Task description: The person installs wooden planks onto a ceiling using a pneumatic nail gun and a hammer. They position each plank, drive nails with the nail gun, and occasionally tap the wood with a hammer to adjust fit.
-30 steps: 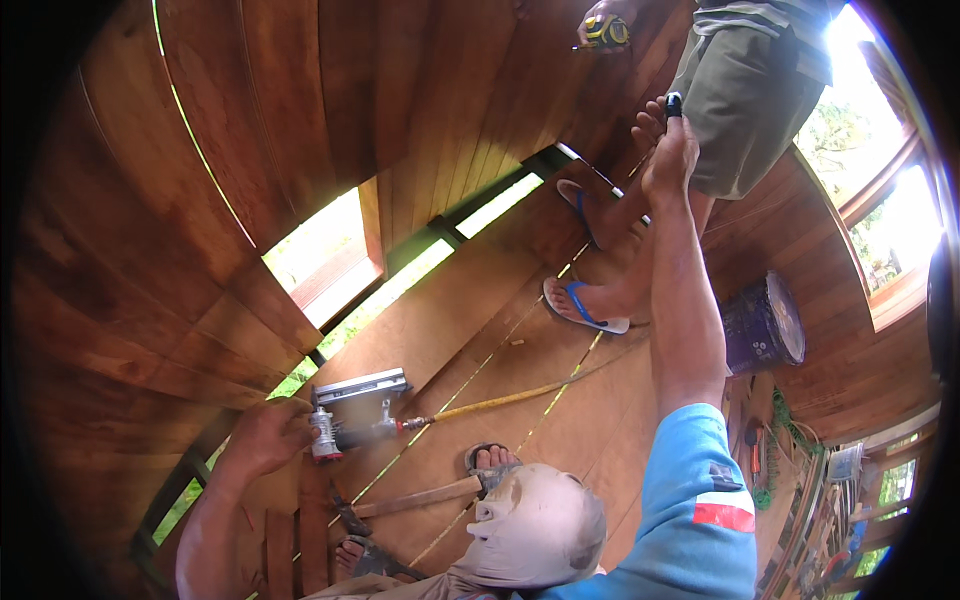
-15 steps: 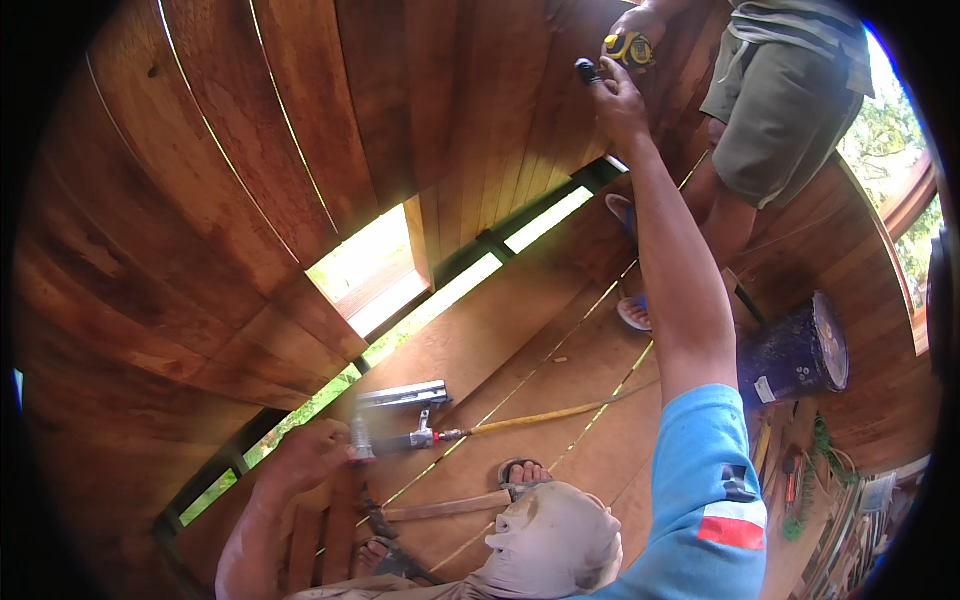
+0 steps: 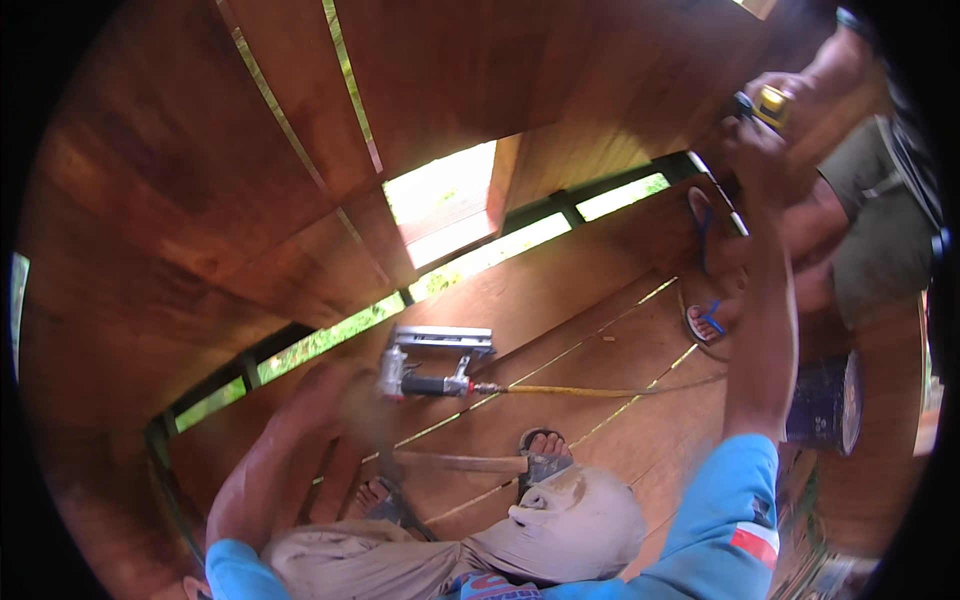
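Note:
My right arm is stretched to the far right, where my right hand meets a co-worker's hand. A yellow-and-black tape measure sits between the two hands; who grips it I cannot make out. My right fingers are closed on a small black cylindrical object. Blurred by motion, my left hand is beside the head of a silver-and-black pneumatic nail gun. That tool lies on the plank floor, its yellowish air hose running right.
A wooden-handled tool, seemingly a hammer, lies by my sandalled feet. The co-worker's feet in blue-strapped flip-flops are at right, near a dark bucket. Wooden plank walls curve around, with a bright opening and gaps along the floor's far edge.
The view has shifted, placing the tape measure and both reaching hands farther right. My left hand has moved up along the nail gun's head and blurred. The nail gun looks nearly still on the floor.

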Demonstrator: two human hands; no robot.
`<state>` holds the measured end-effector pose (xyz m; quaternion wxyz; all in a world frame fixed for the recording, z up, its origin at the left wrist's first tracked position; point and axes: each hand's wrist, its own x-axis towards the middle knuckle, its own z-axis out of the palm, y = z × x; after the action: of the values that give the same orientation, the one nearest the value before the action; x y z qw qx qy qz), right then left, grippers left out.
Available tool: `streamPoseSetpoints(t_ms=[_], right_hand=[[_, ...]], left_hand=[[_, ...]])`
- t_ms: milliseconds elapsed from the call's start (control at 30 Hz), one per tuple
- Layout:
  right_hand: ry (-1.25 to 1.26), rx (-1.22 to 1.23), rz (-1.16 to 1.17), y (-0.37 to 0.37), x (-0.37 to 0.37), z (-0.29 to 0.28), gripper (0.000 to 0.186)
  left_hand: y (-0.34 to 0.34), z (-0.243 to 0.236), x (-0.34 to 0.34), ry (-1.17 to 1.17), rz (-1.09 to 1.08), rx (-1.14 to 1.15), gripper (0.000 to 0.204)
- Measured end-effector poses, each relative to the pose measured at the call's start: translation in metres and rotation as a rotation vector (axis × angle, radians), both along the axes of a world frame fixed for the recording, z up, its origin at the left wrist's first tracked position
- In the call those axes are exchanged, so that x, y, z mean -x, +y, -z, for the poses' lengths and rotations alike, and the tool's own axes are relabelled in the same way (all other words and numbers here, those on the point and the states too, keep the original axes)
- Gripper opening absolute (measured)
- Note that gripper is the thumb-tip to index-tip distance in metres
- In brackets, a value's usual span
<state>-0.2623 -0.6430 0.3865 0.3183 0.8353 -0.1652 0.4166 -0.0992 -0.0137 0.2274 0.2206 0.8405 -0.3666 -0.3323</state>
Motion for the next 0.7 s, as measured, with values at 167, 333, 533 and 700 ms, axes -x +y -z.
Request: streamPoseSetpoints(t_ms=[167,333,533,700], right_hand=[[-0.007,-1.301,-0.263,0.108,0.057,-0.028,0.029],[0.413,-1.807,-0.268,0.211,0.049,-0.025,0.032],[1.228,-2.024,-0.305,0.314,0.007,-0.004,0.029],[1.690,-1.726,-0.677,0.372,-0.027,-0.008,0.026]], left_hand=[[-0.020,0.002,0.003,0.174,-0.076,0.162,0.037],[-0.056,-0.006,0.008,0.112,0.002,0.222,0.044],[-0.063,-0.020,0.021,0.183,0.046,0.470,0.088],[-0.027,-0.001,0.026,0.491,0.204,0.468,0.087]])
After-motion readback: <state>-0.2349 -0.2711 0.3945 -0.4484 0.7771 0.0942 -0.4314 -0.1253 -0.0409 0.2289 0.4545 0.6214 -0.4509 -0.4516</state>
